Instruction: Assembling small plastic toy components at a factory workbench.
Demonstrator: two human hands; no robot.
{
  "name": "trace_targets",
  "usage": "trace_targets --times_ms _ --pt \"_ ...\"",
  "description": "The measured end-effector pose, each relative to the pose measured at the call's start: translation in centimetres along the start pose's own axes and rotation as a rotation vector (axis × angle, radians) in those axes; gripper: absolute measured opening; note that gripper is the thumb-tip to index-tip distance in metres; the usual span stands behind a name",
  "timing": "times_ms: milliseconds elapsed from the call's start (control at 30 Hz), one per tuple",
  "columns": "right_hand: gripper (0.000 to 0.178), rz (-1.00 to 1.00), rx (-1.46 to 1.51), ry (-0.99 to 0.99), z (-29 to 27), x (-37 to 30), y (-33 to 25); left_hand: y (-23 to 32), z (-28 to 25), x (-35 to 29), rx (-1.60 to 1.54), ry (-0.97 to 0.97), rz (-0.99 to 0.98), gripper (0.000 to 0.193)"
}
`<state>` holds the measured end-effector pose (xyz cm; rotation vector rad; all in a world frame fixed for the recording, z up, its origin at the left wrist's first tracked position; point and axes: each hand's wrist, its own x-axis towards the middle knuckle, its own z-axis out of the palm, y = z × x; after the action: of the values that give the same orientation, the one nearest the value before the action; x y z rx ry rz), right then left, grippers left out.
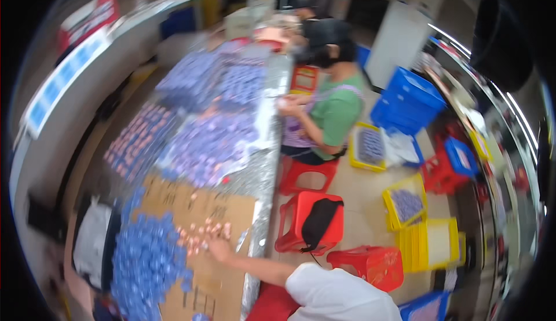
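Note:
A bare arm in a white sleeve comes from the lower edge and reaches left over the table; I take it as my right arm. My right hand (219, 249) is low over the cardboard sheet (223, 289), at the edge of a scatter of small pink-orange pieces (200, 234). Its fingers are blurred, so whether they hold a piece does not show. Left of the scatter lies a big heap of small blue pieces (145, 260), partly over the cardboard. My left hand is out of view.
Farther along the table lie purple pieces (211, 141) on plastic and packed rows (142, 138). A co-worker in green (341, 109) sits at its right side, hands raised. Red stools (368, 266), a black bag (320, 222), yellow trays (431, 243) and blue crates (408, 101) stand rightward.

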<state>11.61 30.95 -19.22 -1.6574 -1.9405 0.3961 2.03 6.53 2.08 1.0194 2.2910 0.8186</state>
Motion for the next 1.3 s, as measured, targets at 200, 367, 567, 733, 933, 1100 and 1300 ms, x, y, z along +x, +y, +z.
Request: trace_targets --times_ms 200,367,567,733,933,1100,1300 --pt "0.031 0.036 -0.119 -0.325 -0.5 -0.3 2.2 0.1 1.6 1.7 -0.196 -0.102 -0.006 0.039" --pt "0.018 0.281 0.300 -0.413 -3.2 -5.9 -0.5 0.6 1.2 2.0 -0.596 -0.152 -0.082 0.038" --pt "0.016 -0.050 0.223 -0.279 -4.6 -7.0 0.3 -0.5 1.6 1.1 -0.630 -0.091 0.016 0.040" --pt "0.010 -0.302 0.058 -0.340 -0.5 -6.4 0.5 -2.7 2.0 2.2 -1.126 -0.014 -0.036 0.050" --pt "0.020 0.002 0.275 -0.486 -5.3 -3.7 -2.1 -1.4 1.0 3.6 -1.010 0.012 -0.056 0.047" --pt "0.015 -0.559 0.694 -0.521 -19.5 -5.3 -16.2 -1.6 0.0 2.4 -1.026 0.079 -0.037 0.046" --pt "0.018 -0.807 0.664 -0.609 -20.7 -5.9 -16.9 -0.3 -0.4 1.4 -0.917 0.077 0.076 0.043"
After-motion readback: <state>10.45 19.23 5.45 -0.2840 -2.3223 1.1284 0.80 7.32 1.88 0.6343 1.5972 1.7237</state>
